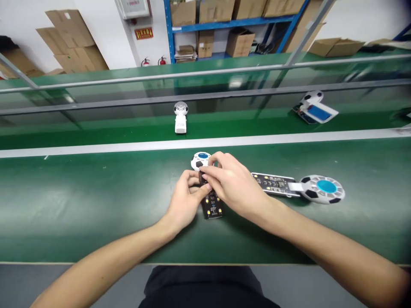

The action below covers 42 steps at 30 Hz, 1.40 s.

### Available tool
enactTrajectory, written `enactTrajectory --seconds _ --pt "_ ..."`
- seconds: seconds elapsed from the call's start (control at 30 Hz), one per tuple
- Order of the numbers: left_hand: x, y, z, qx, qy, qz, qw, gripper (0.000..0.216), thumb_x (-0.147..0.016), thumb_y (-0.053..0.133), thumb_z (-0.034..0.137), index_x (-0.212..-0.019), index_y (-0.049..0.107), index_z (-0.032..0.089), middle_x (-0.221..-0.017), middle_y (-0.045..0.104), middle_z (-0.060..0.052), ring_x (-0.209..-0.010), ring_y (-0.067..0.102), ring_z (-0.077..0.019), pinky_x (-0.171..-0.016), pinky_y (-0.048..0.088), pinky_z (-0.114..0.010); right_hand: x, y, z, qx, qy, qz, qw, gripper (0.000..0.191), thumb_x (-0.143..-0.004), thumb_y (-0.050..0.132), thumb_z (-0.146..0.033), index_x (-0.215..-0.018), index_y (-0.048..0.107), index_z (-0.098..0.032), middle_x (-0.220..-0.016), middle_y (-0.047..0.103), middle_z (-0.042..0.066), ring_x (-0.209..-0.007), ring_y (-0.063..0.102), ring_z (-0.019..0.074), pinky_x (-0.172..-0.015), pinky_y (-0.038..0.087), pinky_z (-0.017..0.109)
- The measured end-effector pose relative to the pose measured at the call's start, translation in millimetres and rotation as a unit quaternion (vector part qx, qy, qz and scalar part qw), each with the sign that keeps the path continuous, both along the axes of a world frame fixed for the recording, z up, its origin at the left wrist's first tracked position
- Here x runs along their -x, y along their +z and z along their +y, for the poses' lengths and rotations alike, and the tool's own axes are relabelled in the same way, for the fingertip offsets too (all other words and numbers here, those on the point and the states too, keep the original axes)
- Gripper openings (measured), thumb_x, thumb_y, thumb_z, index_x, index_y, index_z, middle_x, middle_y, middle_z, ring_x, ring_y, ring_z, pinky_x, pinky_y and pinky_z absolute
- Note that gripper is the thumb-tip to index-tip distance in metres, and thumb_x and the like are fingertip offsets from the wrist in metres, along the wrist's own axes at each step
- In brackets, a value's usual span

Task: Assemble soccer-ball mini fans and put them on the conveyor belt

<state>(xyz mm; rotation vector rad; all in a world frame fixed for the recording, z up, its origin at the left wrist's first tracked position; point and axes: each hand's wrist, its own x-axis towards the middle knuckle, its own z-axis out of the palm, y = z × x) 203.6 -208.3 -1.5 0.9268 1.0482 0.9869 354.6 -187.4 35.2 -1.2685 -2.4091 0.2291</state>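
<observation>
Head view: a black circuit board [212,207], dotted with small yellow-and-white components, was held on the near part of a green work surface [96,209], in front of the person's dark-clothed lap. Its lower end was pointed toward the person, and just beyond its upper end a football-patterned head [197,163] with a blue disc was seen; the join between the two was hidden by the fingers. By the left hand [183,200] the board was gripped from the side, the thumb laid over its face and the other fingers curled in close. The thumb and forefinger of the right hand [233,182] were brought nearly together at the board's dark upper end; whether anything was pinched between them could not be told.

Just right of the right hand, a second football-patterned device [323,189] was laid flat, its own circuit board [274,184] turned upward and partly covered by that hand. Beyond a white strip [128,146], a white football-topped device [180,122] was placed near the middle, and a football-patterned unit [313,107] with a blue panel farther right. Metal rails [154,78] were stretched behind these. In the background, cardboard boxes [216,10] were stored on blue shelving [231,25], and two red fire extinguishers [162,61] were stood beside it.
</observation>
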Motion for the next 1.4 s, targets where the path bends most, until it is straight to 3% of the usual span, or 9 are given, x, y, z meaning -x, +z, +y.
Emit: enactTrajectory --seconds 0.43,0.7,0.93,1.03,1.23,1.4 --pt "-4 4.0 -10 -0.016 0.032 0.026 0.999 0.033 -0.078 0.073 0.026 -0.102 0.052 0.015 -0.09 0.068 -0.004 -0.073 0.065 -0.0112 -0.069 0.052 -0.023 0 7.6 0 -0.002 0.024 -0.015 1.0 0.018 -0.093 0.045 -0.016 -0.091 0.063 -0.016 -0.094 0.061 0.01 -0.088 0.054 0.0239 -0.078 0.044 0.037" --pt "-7 1.3 -12 -0.025 0.045 0.03 0.998 0.038 -0.076 0.075 0.03 -0.105 0.054 0.015 -0.094 0.069 -0.005 -0.075 0.067 -0.0122 -0.07 0.053 -0.023 -1 11.9 8 0.061 0.004 0.001 0.998 0.01 -0.086 0.051 -0.013 -0.09 0.06 -0.016 -0.091 0.062 0.006 -0.072 0.054 0.0157 -0.061 0.035 0.027" --pt "1 0.0 -5 -0.023 0.001 0.033 0.999 0.033 -0.084 0.067 0.031 -0.108 0.053 0.013 -0.088 0.069 -0.005 -0.075 0.067 -0.0128 -0.068 0.055 -0.024 2 25.9 39 0.25 0.014 0.015 0.968 0.009 -0.078 0.06 -0.011 -0.073 0.064 -0.016 -0.063 0.061 0.001 -0.058 0.053 0.0131 -0.058 0.033 0.027" --pt "4 -1.8 -3 -0.049 -0.015 0.069 0.996 0.025 -0.09 0.059 0.032 -0.106 0.052 0.014 -0.091 0.07 -0.006 -0.078 0.066 -0.013 -0.067 0.056 -0.024 4 28.7 46 0.291 0.022 0.017 0.956 0.013 -0.078 0.058 -0.008 -0.07 0.063 -0.017 -0.056 0.059 0.0 -0.049 0.05 0.0116 -0.055 0.032 0.028" --pt "2 -4.7 -6 -0.086 0.018 0.134 0.987 0.02 -0.093 0.052 0.032 -0.106 0.053 0.016 -0.093 0.068 -0.005 -0.077 0.064 -0.0118 -0.063 0.055 -0.02 12 32.3 46 0.275 0.021 -0.013 0.961 0.019 -0.073 0.062 -0.003 -0.062 0.06 -0.018 -0.048 0.05 -0.002 -0.045 0.041 0.0101 -0.053 0.028 0.029" --pt "1 -0.5 -7 -0.075 0.038 0.139 0.987 0.023 -0.091 0.055 0.032 -0.107 0.055 0.015 -0.091 0.068 -0.006 -0.073 0.064 -0.0109 -0.058 0.054 -0.017 15 31.5 34 0.204 0.001 -0.045 0.978 0.011 -0.075 0.065 -0.01 -0.066 0.063 -0.017 -0.057 0.056 0.003 -0.053 0.046 0.0135 -0.055 0.029 0.03"
